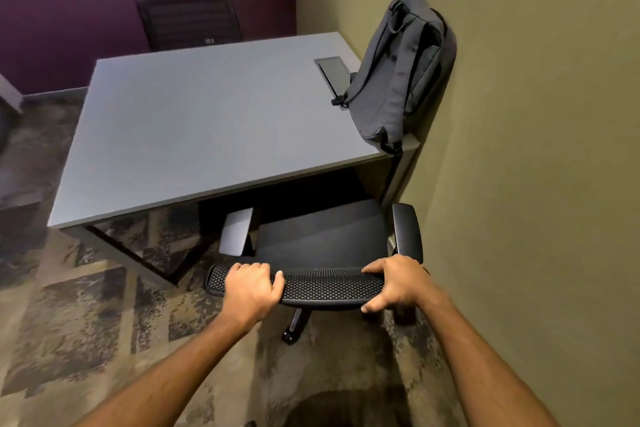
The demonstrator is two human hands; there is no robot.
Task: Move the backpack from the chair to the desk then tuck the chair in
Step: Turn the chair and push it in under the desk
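Note:
A grey backpack (401,69) stands upright on the right end of the grey desk (194,128), leaning against the olive wall. A black mesh office chair (322,236) sits in front of the desk's near right side, its seat partly under the desk edge. My left hand (254,289) grips the left part of the chair's backrest top. My right hand (398,282) grips the right part of the same backrest top. Both chair armrests show, and one wheeled leg sticks out below the backrest.
The olive wall (536,184) runs close along the chair's right side. A second black chair (188,19) stands behind the desk against a purple wall. A cable hatch (332,71) is set into the desktop by the backpack. Patterned carpet covers the floor.

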